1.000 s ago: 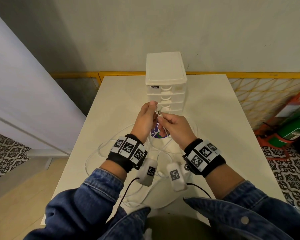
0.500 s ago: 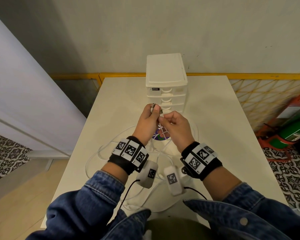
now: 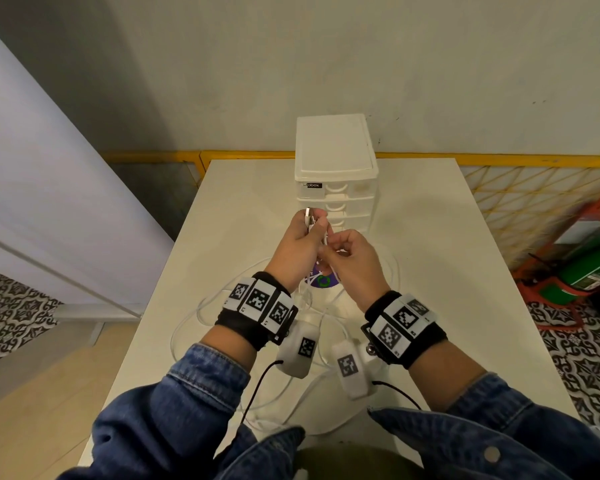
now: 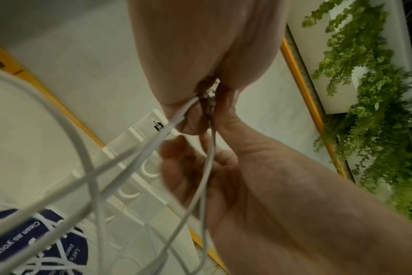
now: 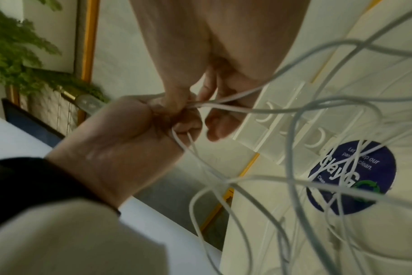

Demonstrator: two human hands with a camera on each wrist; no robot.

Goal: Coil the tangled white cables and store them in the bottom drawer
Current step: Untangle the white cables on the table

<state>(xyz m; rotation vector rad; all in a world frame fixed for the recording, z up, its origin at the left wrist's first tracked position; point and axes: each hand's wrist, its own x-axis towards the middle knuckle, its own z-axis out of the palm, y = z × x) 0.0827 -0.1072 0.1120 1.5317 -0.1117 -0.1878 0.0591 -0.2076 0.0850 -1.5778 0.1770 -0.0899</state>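
Both hands are raised over the white table (image 3: 426, 244), just in front of the drawer unit (image 3: 335, 168). My left hand (image 3: 314, 225) grips the white cables (image 3: 201, 306) at their ends, and a metal plug (image 3: 309, 216) sticks up from its fingers. Just below it, my right hand (image 3: 329, 245) pinches the same strands. In the wrist views the white cables (image 4: 153, 137) (image 5: 223, 106) run down from the fingers in loose crossing loops onto the table. The drawer fronts (image 4: 141, 167) look closed; my hands hide the lowest one in the head view.
A round dark blue sticker (image 3: 323, 281) lies on the table under the cable tangle. A wall and a yellow rail (image 3: 243, 155) are behind the table. Red and green equipment (image 3: 589, 265) stands on the patterned floor to the right.
The plug, earlier between both hands, now stands up out of my left hand. My right hand has shifted slightly down the strands. The cable loops on the table have barely moved.
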